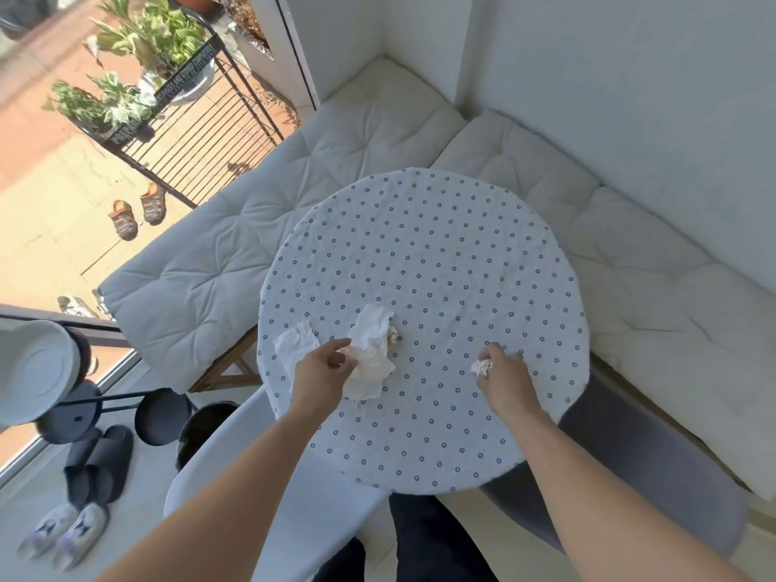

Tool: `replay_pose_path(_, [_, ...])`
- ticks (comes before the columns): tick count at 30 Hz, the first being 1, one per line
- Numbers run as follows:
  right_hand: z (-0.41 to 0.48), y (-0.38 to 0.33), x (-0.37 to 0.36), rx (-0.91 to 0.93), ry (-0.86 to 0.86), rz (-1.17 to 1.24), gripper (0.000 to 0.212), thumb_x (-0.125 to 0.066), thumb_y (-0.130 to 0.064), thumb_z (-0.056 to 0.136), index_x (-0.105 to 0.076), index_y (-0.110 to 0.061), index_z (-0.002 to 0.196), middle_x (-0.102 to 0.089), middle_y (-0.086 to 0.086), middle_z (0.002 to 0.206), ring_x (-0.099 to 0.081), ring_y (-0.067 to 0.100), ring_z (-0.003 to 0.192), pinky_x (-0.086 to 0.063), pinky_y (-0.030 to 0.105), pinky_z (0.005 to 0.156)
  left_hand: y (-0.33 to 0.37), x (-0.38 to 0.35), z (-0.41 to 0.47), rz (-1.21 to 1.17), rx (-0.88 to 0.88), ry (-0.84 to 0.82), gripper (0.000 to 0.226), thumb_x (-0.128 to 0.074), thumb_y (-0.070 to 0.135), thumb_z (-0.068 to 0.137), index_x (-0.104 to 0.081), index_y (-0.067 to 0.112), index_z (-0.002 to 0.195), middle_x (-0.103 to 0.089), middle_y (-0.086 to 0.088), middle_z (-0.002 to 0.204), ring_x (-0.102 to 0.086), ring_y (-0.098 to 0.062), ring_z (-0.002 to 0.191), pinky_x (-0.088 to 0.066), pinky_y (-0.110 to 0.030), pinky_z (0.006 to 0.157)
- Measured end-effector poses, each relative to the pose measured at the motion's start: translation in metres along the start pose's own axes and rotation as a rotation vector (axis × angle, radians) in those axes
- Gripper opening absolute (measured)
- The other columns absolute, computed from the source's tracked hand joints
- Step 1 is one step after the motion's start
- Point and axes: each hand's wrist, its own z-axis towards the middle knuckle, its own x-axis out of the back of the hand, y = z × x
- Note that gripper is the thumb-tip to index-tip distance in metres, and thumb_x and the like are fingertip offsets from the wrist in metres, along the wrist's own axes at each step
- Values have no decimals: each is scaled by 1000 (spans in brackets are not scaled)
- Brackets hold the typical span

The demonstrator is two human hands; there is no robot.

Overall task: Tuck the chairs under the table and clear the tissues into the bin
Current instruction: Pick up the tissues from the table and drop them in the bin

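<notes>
A round table (441, 254) with a white cloth dotted in blue fills the middle. A pile of crumpled white tissues (371, 350) lies near its left side, with a flatter tissue (294, 342) beside it. My left hand (323, 367) pinches the near edge of the pile. My right hand (504, 371) is closed on a small tissue ball (482, 366) just above the cloth. A white chair (268, 468) stands at the table's near left and a grey chair (646, 468) at the near right, both partly under the top. A dark bin (201, 430) sits left of the white chair.
White cushioned benches (260, 228) wrap the table's far and right sides. A black stand holding a white bowl (33, 371) is at the left. Dark slippers (96, 464) and light slippers (63, 535) lie on the floor there. A glass door opens onto a balcony with plants.
</notes>
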Motion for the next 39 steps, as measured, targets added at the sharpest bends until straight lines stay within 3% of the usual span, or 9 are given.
replay_pose_path(3, [-19, -6, -2, -7, 17, 41, 25, -69, -12, 95, -57, -24, 113, -48, 12, 107, -54, 17, 69, -39, 22, 50, -4, 13, -12, 57, -13, -5, 24, -72, 24, 99, -78, 24, 122, -77, 2, 98, -66, -4, 74, -48, -16, 61])
replay_pose_path(5, [-33, -12, -3, 4, 36, 52, 24, -69, -14, 95, -56, -24, 113, -49, 13, 107, -54, 17, 68, -38, 23, 49, -7, 22, -23, 56, -21, -2, 11, -73, 25, 99, -82, 26, 105, -78, 7, 91, -63, -4, 62, -44, -11, 52])
replay_pose_path(8, [-59, -25, -5, 32, 72, 80, 26, -70, -15, 95, -55, -25, 113, -49, 12, 107, -57, 20, 71, -48, 27, 49, -13, 39, -40, 14, -40, -2, 12, -72, 24, 99, -82, 26, 93, -77, 8, 80, -61, -14, 59, -48, -20, 44])
replay_pose_path(13, [-117, -54, -12, 53, 142, 121, 25, -69, -19, 96, -53, -30, 111, -48, 8, 106, -61, 22, 73, -57, 34, 54, -29, 74, -76, -27, -110, -20, 14, -70, 24, 100, -81, 27, 91, -80, 6, 87, -73, -29, 83, -64, -43, 74])
replay_pose_path(18, [-189, -82, -27, 96, 195, 141, 26, -68, -19, 96, -52, -28, 115, -50, 9, 109, -55, 12, 75, -39, 19, 50, -51, 119, -122, -147, -172, -35, 7, -77, 23, 94, -83, 25, 90, -82, 5, 89, -77, -18, 86, -65, -38, 80])
replay_pose_path(26, [-279, -127, -64, 191, 280, 99, 28, -69, -24, 96, -50, -30, 116, -51, 9, 106, -57, 15, 75, -45, 24, 56, -109, 189, -178, -261, -228, -76, 18, -86, 26, 89, -83, 22, 106, -83, 0, 91, -78, -24, 92, -63, -41, 95])
replay_pose_path(32, [-334, -167, -95, 328, 255, 66, 29, -66, -28, 96, -50, -34, 119, -52, 6, 106, -56, 14, 79, -45, 26, 59, -154, 233, -220, -202, -279, 4, 1, -82, 25, 91, -81, 25, 91, -81, -2, 87, -75, -33, 89, -64, -48, 88])
replay_pose_path(36, [-363, -195, -109, 442, 229, 78, 32, -67, -29, 96, -48, -34, 121, -53, 5, 109, -59, 17, 84, -51, 27, 64, -169, 259, -249, -163, -306, 107, 3, -78, 21, 95, -80, 23, 94, -80, 0, 86, -74, -26, 80, -62, -39, 73])
replay_pose_path(39, [-380, -213, -119, 520, 204, 108, 37, -70, -31, 93, -47, -32, 123, -57, 4, 111, -60, 20, 93, -55, 35, 76, -186, 278, -273, -132, -285, 186, 5, -76, 27, 96, -79, 24, 99, -79, 6, 89, -73, -19, 77, -63, -46, 78])
